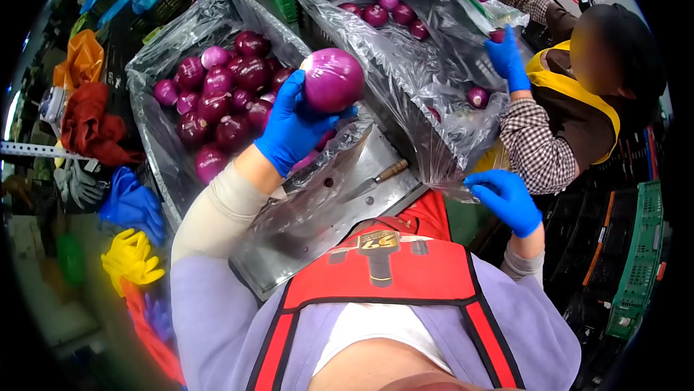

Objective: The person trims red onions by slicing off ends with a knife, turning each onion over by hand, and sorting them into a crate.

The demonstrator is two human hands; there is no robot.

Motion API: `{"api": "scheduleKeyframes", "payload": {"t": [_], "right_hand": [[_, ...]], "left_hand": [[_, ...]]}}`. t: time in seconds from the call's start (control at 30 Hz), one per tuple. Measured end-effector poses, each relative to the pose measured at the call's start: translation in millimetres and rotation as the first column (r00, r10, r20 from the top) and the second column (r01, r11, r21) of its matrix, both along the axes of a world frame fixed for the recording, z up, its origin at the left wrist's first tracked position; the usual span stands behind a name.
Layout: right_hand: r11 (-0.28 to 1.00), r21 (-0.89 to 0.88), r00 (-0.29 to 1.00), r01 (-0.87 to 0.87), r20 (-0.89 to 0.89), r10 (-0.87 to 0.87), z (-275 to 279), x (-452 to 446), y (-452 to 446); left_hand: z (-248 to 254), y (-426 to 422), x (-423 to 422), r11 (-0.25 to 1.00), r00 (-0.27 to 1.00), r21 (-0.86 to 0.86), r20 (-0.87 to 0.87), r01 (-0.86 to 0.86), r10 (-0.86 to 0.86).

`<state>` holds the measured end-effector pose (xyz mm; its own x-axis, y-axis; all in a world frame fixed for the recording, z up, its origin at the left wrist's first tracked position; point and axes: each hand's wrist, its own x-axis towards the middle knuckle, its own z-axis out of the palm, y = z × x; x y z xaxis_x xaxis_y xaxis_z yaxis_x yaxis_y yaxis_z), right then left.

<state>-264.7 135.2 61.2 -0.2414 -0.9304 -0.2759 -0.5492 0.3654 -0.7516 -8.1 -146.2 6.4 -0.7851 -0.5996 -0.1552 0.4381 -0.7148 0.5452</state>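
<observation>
Up it sat, one purple onion (335,78), round, whole and glossy, cradled from beneath by the left hand (295,130)! A pale patch faced left, a pinkish gleam lay low on its smooth flank, and there it was, held aloft by the right edge of the plastic-lined bin (150,94).

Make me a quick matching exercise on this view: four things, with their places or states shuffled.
1. Left hand
2. Wooden-handled knife
3. Yellow glove
4. Red apron

A. Lying on the metal surface
B. Worn on the person's front
C. Holding a purple onion
D. Toward the picture's left edge

Pairs: 1-C; 2-A; 3-D; 4-B.
</observation>
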Motion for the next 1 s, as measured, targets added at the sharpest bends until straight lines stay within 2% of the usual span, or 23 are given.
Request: {"api": "scheduleKeyframes", "payload": {"t": [0.07,0.13,0.2,0.27,0.33,0.4,0.47,0.57,0.6,0.63,0.67,0.7,0.73,0.83,0.9,0.97,1.0], "right_hand": [[0.958,-0.256,0.957,-0.131,0.218,0.189,32.7,15.7,-24.3],[0.887,-0.374,0.933,-0.269,0.126,0.337,50.0,22.0,-67.0],[0.881,-0.419,0.935,-0.222,0.165,0.314,34.9,25.8,-124.3],[0.934,-0.254,0.876,-0.252,0.351,0.331,29.4,25.9,-178.9],[0.948,-0.214,0.794,-0.235,0.52,0.314,7.4,29.1,-223.1],[0.942,-0.254,0.77,-0.217,0.549,0.325,-4.0,46.5,-248.9],[0.722,-0.668,0.803,-0.18,0.324,0.5,-14.1,65.0,-263.9],[0.73,-0.672,0.724,-0.127,0.44,0.531,-35.3,77.4,-269.8],[0.732,-0.673,0.684,-0.108,0.484,0.546,-40.7,81.1,-270.2],[0.765,-0.644,0.677,0.018,0.571,0.465,-44.8,87.5,-267.4],[0.773,-0.634,0.674,0.021,0.58,0.457,-53.1,84.9,-268.1],[0.841,-0.533,0.633,0.089,0.682,0.366,-61.6,79.9,-272.4],[0.893,-0.426,0.584,0.148,0.766,0.268,-65.9,75.3,-277.4],[0.868,-0.454,0.591,0.2,0.762,0.263,-69.8,69.9,-276.0],[0.851,-0.48,0.584,0.215,0.761,0.281,-65.4,69.5,-273.7],[0.72,-0.686,0.744,0.103,0.534,0.402,-56.5,72.7,-267.4],[0.719,-0.687,0.741,0.103,0.535,0.405,-50.2,72.5,-265.9]], "left_hand": [[4.8,2.3,1.3,1.0,1.0,-0.005,-0.007,-0.011,0.011],[9.8,0.9,2.4,1.0,1.0,-0.016,-0.015,-0.017,0.017],[12.5,-1.3,5.1,0.994,0.998,-0.105,-0.068,0.004,-0.011],[9.7,-5.2,7.6,0.991,0.998,-0.132,-0.068,-0.008,-0.001],[9.4,-8.1,10.0,0.987,0.998,-0.159,-0.064,-0.026,0.016],[12.0,-11.6,11.1,0.969,0.996,-0.235,0.007,-0.082,0.086],[1.2,-19.0,12.0,0.971,0.988,-0.185,-0.001,-0.154,0.157],[-13.2,-28.6,9.7,0.844,0.948,-0.509,0.154,-0.166,0.279],[-16.4,-31.2,8.7,0.847,0.947,-0.506,0.159,-0.165,0.279],[-19.3,-32.4,8.2,0.84,0.946,-0.525,0.182,-0.136,0.268],[-22.3,-30.6,8.0,0.837,0.945,-0.537,0.21,-0.104,0.252],[-19.8,-26.1,7.9,0.767,0.907,-0.637,0.274,-0.077,0.319],[-15.3,-23.3,4.0,0.757,0.912,-0.651,0.269,-0.065,0.31],[-17.3,-23.6,-0.6,0.761,0.902,-0.648,0.302,-0.044,0.31],[-13.5,-21.8,-2.7,0.704,0.885,-0.705,0.274,-0.08,0.375],[-10.9,-20.5,-2.9,0.685,0.866,-0.724,0.288,-0.083,0.409],[-10.1,-19.8,-2.9,0.665,0.848,-0.742,0.295,-0.087,0.441]]}}
